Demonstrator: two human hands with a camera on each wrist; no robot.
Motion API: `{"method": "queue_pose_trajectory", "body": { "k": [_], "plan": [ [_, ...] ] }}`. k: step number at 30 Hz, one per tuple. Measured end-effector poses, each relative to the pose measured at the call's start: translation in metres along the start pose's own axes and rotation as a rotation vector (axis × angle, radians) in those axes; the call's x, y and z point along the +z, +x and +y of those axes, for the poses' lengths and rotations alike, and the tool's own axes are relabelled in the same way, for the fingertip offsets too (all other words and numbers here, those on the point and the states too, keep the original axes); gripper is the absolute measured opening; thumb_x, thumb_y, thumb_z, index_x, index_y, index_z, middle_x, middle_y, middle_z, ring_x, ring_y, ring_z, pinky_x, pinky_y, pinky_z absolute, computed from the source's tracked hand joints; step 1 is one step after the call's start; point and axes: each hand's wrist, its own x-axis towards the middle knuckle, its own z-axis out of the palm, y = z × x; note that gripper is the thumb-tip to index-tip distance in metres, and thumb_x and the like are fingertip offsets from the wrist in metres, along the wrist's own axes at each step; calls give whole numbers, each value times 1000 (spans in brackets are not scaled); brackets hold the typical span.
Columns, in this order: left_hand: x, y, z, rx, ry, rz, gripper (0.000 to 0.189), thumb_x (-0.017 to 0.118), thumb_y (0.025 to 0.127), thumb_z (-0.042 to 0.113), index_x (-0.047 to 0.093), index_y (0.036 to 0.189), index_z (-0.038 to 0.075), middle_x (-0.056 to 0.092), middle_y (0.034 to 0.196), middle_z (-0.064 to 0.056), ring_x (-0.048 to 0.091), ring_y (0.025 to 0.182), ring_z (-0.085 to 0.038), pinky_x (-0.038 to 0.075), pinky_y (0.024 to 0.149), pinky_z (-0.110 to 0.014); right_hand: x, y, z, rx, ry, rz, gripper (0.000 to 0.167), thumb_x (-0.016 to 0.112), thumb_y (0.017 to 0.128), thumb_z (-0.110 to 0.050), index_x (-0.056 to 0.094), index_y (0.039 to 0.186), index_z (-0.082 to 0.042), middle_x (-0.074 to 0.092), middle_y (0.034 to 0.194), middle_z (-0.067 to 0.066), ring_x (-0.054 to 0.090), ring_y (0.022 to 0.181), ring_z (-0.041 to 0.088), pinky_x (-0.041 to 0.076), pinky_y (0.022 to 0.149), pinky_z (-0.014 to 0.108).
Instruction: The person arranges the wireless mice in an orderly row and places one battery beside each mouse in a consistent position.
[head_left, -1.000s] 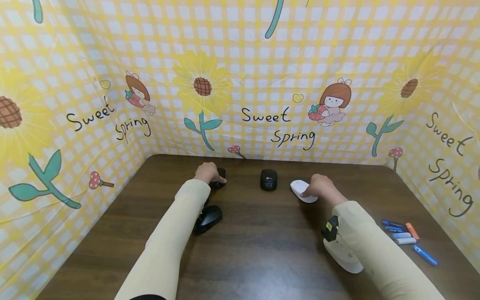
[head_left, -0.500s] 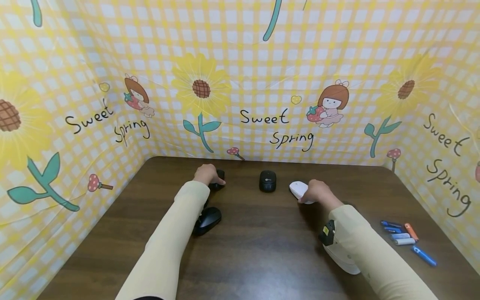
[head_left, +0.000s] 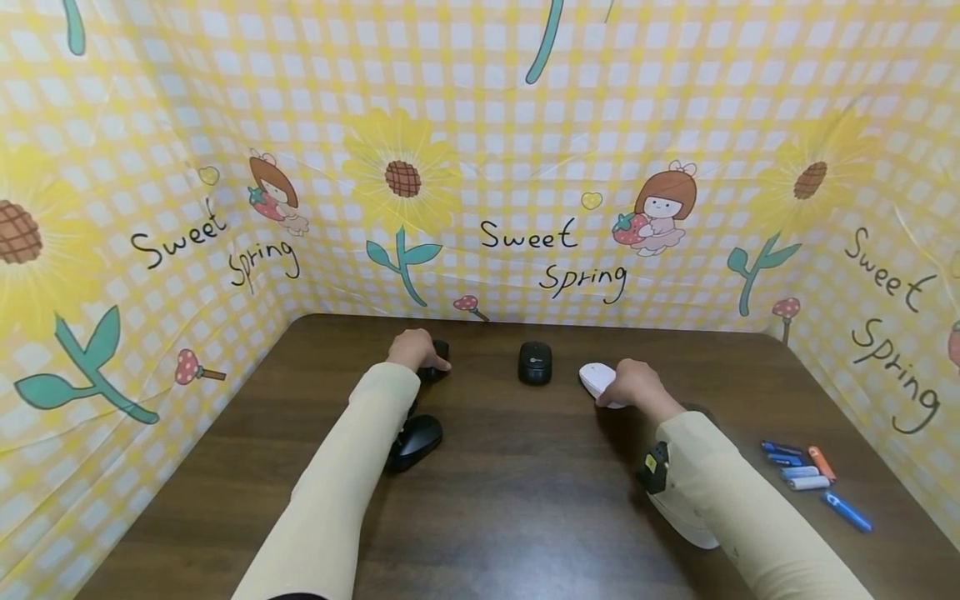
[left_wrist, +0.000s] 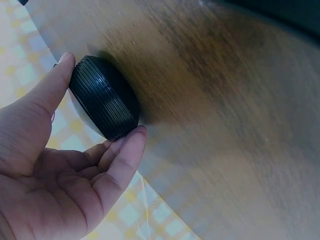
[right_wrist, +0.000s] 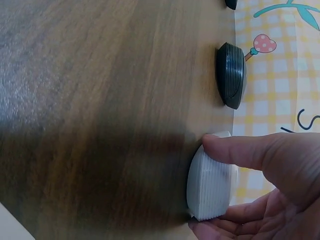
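Observation:
At the back left of the table, my left hand (head_left: pixel 412 350) grips a black computer mouse (left_wrist: pixel 105 100) by its sides, thumb on one edge and fingertips on the other. My right hand (head_left: pixel 633 385) holds a white computer mouse (right_wrist: pixel 212 182) the same way at the back right; its ribbed end faces the right wrist camera. Between the two hands a second black mouse (head_left: pixel 535 363) stands by itself. A larger black mouse (head_left: pixel 417 442) lies beside my left forearm, partly hidden by the sleeve. Under my right forearm a bigger white mouse (head_left: pixel 686 521) shows in part.
Several batteries, blue, white and orange, lie on the right side of the brown wooden table (head_left: pixel 480 500), among them a blue battery (head_left: pixel 847 511) and an orange battery (head_left: pixel 821 463). A yellow checked cloth (head_left: pixel 525 167) rises around the table's back and sides.
My right thumb and fingers have moved down around the sides of the white mouse, and the right forearm has shifted slightly left. My left hand stays on its black mouse.

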Motion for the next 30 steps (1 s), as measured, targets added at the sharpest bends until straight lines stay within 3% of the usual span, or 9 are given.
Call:
{"method": "queue_pose_trajectory", "body": {
  "k": [6, 14, 23, 30],
  "plan": [
    [3, 6, -1, -4, -5, -9, 72, 77, 81, 45, 56, 131, -3, 49, 134, -26, 54, 113, -39, 47, 89, -46, -1, 1, 5, -8, 16, 19, 48, 80, 74, -29, 62, 99, 8, 63, 92, 17, 58, 81, 30, 48, 74, 42],
    [2, -2, 0, 13, -1, 11, 71, 76, 82, 45, 56, 130, -3, 50, 133, -26, 54, 112, -39, 47, 89, -47, -7, 3, 12, -3, 17, 99, 49, 78, 76, -31, 61, 99, 9, 63, 90, 19, 59, 80, 32, 48, 74, 46],
    [0, 2, 0, -7, -10, -7, 73, 77, 80, 46, 56, 131, -2, 49, 134, -26, 54, 112, -38, 49, 86, -45, -14, 9, 22, 56, 31, 176, 52, 77, 75, -35, 62, 95, 9, 62, 89, 22, 59, 80, 35, 48, 73, 46],
    [1, 5, -1, 1, -15, -10, 72, 77, 81, 45, 56, 131, -3, 50, 133, -26, 54, 112, -38, 48, 88, -46, -17, 13, 27, 105, 58, 181, 53, 77, 75, -35, 61, 98, 10, 61, 91, 24, 58, 81, 36, 48, 71, 45]
  ]
}}
